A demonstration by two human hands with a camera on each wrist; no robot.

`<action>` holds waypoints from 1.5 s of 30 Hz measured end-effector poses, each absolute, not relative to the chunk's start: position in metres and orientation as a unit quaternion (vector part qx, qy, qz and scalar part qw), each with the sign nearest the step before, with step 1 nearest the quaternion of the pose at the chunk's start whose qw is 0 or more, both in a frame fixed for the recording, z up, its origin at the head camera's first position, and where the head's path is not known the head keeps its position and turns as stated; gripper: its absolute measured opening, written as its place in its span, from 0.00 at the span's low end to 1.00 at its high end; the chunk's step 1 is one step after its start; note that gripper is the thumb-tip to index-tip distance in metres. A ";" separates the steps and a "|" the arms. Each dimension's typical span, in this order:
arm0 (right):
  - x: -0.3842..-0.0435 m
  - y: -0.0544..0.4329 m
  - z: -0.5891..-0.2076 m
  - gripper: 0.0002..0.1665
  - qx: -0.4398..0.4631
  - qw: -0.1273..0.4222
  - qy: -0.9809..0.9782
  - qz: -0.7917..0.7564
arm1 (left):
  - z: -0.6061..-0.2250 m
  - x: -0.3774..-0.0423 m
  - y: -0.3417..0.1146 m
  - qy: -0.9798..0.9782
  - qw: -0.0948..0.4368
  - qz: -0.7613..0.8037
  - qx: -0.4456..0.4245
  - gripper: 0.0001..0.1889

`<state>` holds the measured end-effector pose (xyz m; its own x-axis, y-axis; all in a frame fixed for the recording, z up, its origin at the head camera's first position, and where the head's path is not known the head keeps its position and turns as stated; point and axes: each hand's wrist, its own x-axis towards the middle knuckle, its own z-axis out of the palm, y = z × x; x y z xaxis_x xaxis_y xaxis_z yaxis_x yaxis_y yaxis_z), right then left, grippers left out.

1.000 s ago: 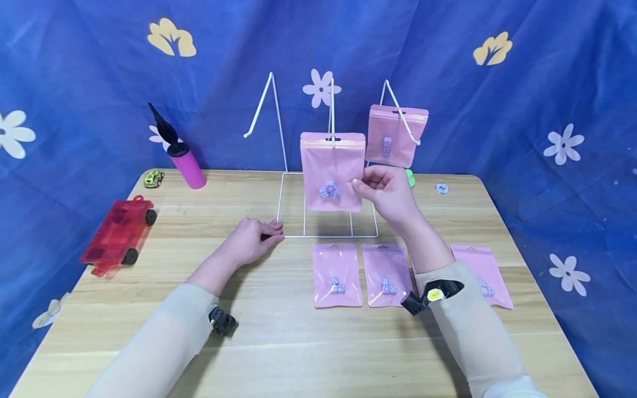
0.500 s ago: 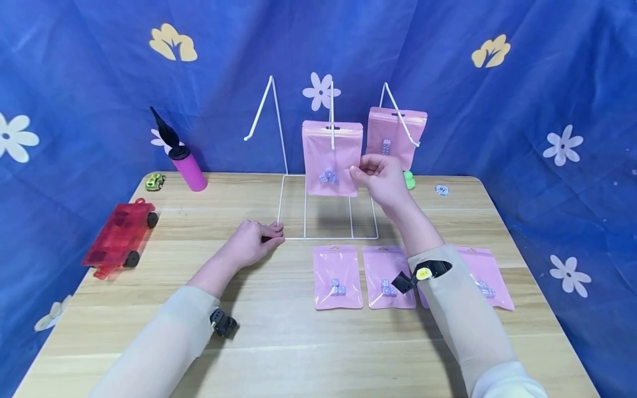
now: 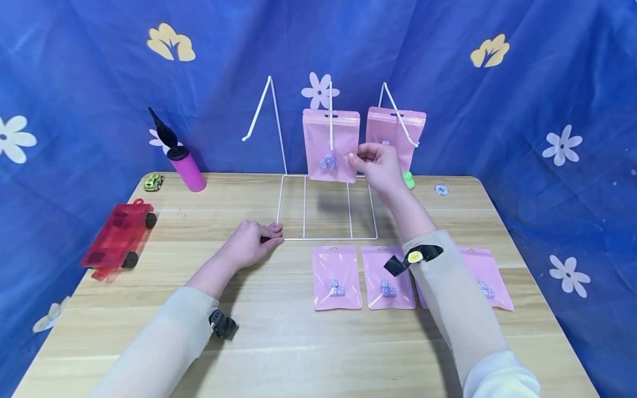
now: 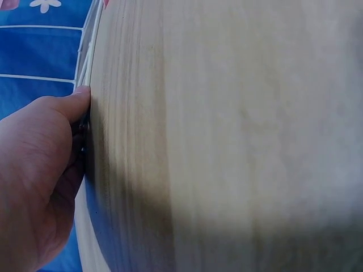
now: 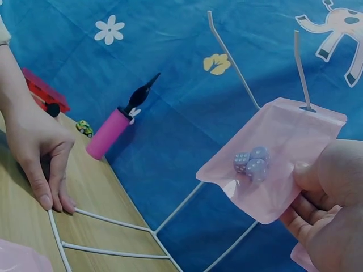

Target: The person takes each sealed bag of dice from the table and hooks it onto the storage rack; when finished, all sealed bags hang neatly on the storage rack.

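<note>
A white wire display rack (image 3: 328,239) stands on the table with upright hooks. My left hand (image 3: 249,242) pinches its front left corner between thumb and fingers. A pink pouch (image 3: 318,130) holding purple dice (image 5: 253,163) hangs on the middle hook, which passes through its top slot. The right hand (image 3: 382,168) pinches this pouch by its right edge, as the right wrist view also shows. On the right hook hangs another pink pouch (image 3: 407,124), its lower part behind my right hand. The left hook (image 3: 256,110) carries nothing.
Several pink dice pouches (image 3: 335,262) lie along the table in front of the rack, partly under the right forearm. A red toy car chassis (image 3: 116,235), a small green car (image 3: 153,182) and a pink hand pump (image 3: 189,172) stand left. A round chip (image 3: 441,189) lies right.
My right hand has moved up and back, sliding the pouch farther along the middle hook toward the rack's rear. The left hand has stayed on the rack corner.
</note>
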<state>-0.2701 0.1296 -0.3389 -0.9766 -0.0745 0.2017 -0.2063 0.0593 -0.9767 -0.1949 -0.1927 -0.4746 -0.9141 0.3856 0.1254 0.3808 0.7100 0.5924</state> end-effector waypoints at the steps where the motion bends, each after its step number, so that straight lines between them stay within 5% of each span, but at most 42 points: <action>1: -0.271 0.129 -0.339 0.08 0.094 0.048 -0.727 0.679 | -0.475 -0.195 -0.193 0.925 0.004 0.320 0.207 0.13; 25: -0.275 0.140 -0.354 0.14 0.073 0.035 -0.710 0.700 | -0.474 -0.197 -0.193 0.925 0.027 0.328 0.191 0.13; 45: -0.205 0.209 -0.363 0.15 0.160 -0.004 -0.753 0.638 | -0.472 -0.198 -0.193 0.922 0.004 0.328 0.207 0.12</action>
